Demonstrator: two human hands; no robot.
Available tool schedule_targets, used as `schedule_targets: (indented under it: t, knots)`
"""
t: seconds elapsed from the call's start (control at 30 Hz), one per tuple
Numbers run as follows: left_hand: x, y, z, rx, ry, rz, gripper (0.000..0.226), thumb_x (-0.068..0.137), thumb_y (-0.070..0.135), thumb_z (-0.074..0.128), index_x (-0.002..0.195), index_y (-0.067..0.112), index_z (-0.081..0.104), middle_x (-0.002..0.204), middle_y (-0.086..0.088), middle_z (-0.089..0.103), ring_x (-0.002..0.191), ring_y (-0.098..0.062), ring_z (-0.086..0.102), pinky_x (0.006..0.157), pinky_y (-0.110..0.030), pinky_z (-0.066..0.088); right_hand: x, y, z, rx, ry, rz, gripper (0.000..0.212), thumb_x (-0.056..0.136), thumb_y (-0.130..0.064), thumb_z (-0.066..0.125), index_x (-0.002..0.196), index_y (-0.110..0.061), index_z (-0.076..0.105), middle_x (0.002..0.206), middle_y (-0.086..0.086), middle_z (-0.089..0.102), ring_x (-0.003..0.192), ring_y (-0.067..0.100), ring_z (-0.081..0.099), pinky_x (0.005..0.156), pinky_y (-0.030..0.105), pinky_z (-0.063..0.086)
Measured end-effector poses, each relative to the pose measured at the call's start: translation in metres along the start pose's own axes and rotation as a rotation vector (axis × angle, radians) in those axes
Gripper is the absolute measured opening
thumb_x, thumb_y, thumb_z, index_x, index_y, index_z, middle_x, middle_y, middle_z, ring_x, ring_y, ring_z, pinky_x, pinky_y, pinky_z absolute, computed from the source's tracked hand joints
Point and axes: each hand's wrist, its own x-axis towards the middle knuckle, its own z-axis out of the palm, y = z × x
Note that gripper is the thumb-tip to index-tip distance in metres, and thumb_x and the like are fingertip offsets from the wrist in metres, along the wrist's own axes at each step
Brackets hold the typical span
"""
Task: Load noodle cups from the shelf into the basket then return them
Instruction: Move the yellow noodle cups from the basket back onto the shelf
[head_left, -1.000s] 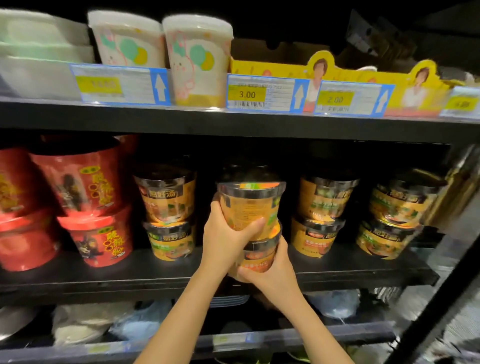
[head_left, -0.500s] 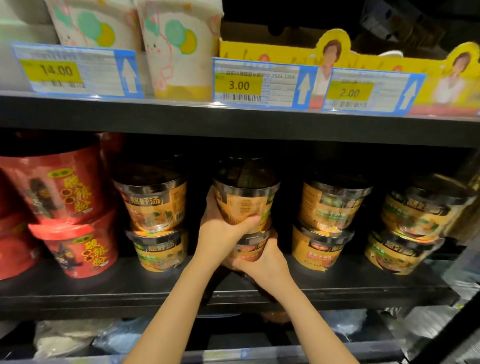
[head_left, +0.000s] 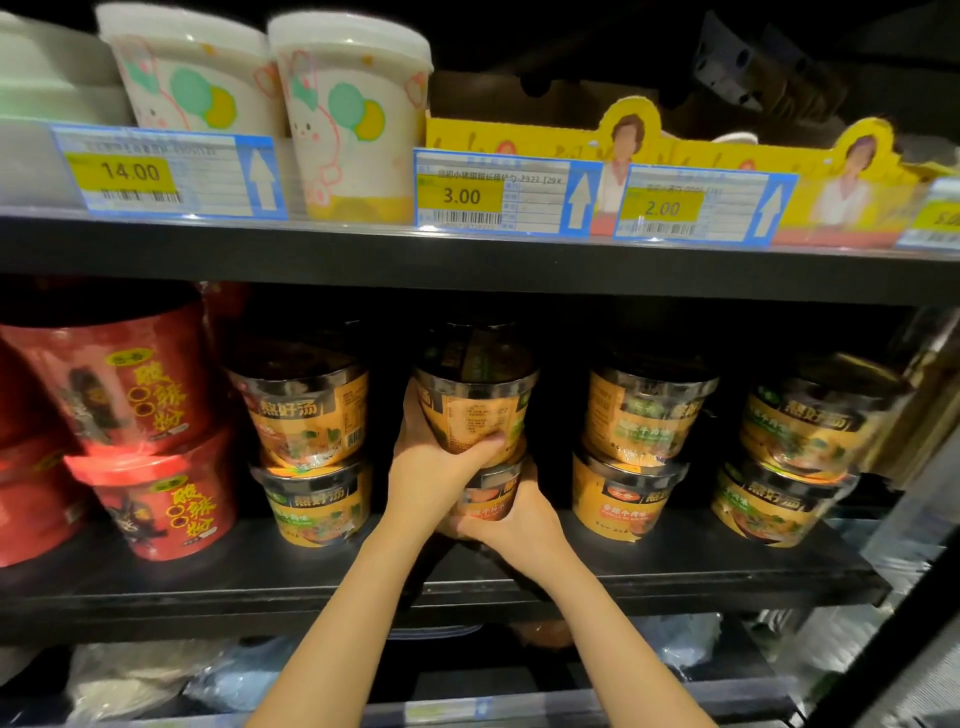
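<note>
Two orange noodle cups with dark lids are stacked at the middle of the black shelf. My left hand grips the upper cup, thumb across its front. My right hand grips the lower cup from below and the right. Whether the lower cup touches the shelf board is hidden by my hands. No basket is in view.
Stacked pairs of like orange cups stand left and right, with another pair at the far right. Red cups fill the left. The upper shelf carries white cups, a yellow carton and price tags.
Both hands have carried the stacked pair of cups forward and deeper into the shelf gap. The camera has moved closer.
</note>
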Motion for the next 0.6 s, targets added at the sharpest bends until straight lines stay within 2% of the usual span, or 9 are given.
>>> schedule_targets:
  t: [0.07, 0.13, 0.2, 0.3, 0.4, 0.5, 0.6]
  knots:
    - [-0.002, 0.001, -0.001, 0.028, -0.027, 0.02, 0.101, 0.059, 0.057, 0.072, 0.138, 0.01, 0.03, 0.124, -0.01, 0.055, 0.113, -0.023, 0.053, 0.09, -0.029, 0.044, -0.003, -0.003, -0.002, -0.007, -0.016, 0.0, 0.069, 0.064, -0.04, 0.083, 0.116, -0.015, 0.046, 0.108, -0.006, 0.056, 0.106, 0.012, 0.056, 0.088, 0.028, 0.05]
    - [-0.006, -0.001, -0.004, 0.09, -0.042, 0.03, 0.081, 0.07, 0.039, 0.077, 0.131, 0.003, 0.037, 0.115, -0.012, 0.059, 0.107, -0.026, 0.057, 0.081, -0.025, 0.043, -0.007, -0.003, -0.004, -0.016, -0.016, -0.037, 0.071, 0.067, -0.036, 0.082, 0.122, -0.014, 0.043, 0.12, -0.001, 0.056, 0.114, 0.015, 0.055, 0.094, 0.03, 0.048]
    - [-0.014, -0.003, -0.008, 0.148, -0.029, 0.032, 0.074, 0.073, 0.038, 0.075, 0.126, -0.001, 0.042, 0.11, -0.013, 0.057, 0.105, -0.026, 0.056, 0.076, -0.025, 0.042, -0.019, -0.002, -0.007, -0.062, 0.022, -0.076, 0.074, 0.073, -0.035, 0.078, 0.131, -0.013, 0.038, 0.133, 0.002, 0.049, 0.124, 0.018, 0.048, 0.099, 0.03, 0.043]
    - [-0.038, 0.002, -0.015, 0.154, 0.024, 0.113, 0.07, 0.078, 0.032, 0.071, 0.134, 0.007, 0.037, 0.12, -0.008, 0.045, 0.113, -0.018, 0.045, 0.082, -0.023, 0.036, -0.046, 0.004, -0.016, -0.19, 0.145, -0.085, 0.071, 0.083, -0.033, 0.069, 0.142, -0.014, 0.033, 0.143, 0.002, 0.041, 0.132, 0.018, 0.04, 0.106, 0.029, 0.034]
    - [-0.064, 0.01, -0.01, 0.188, 0.073, 0.319, 0.056, 0.082, 0.021, 0.069, 0.13, 0.009, 0.045, 0.123, -0.009, 0.047, 0.115, -0.021, 0.048, 0.088, -0.027, 0.04, -0.082, 0.02, -0.029, -0.266, 0.282, -0.116, 0.054, 0.086, -0.028, 0.065, 0.135, -0.017, 0.045, 0.136, 0.001, 0.049, 0.124, 0.015, 0.047, 0.099, 0.022, 0.035]
    - [-0.088, 0.017, 0.015, 0.24, -0.078, 0.482, 0.046, 0.084, 0.021, 0.066, 0.125, 0.008, 0.051, 0.117, -0.008, 0.056, 0.107, -0.024, 0.056, 0.086, -0.034, 0.045, -0.123, 0.044, -0.049, -0.346, 0.369, -0.047, 0.05, 0.089, -0.03, 0.061, 0.135, -0.019, 0.045, 0.134, -0.004, 0.049, 0.124, 0.013, 0.047, 0.097, 0.019, 0.036]
    - [-0.117, 0.023, 0.053, 0.36, -0.391, 0.558, 0.045, 0.09, 0.032, 0.056, 0.13, 0.015, 0.046, 0.122, -0.004, 0.055, 0.111, -0.022, 0.053, 0.088, -0.032, 0.042, -0.171, 0.077, -0.076, -0.426, 0.456, 0.093, 0.047, 0.091, -0.034, 0.058, 0.135, -0.021, 0.044, 0.133, -0.005, 0.048, 0.122, 0.012, 0.048, 0.093, 0.022, 0.041]
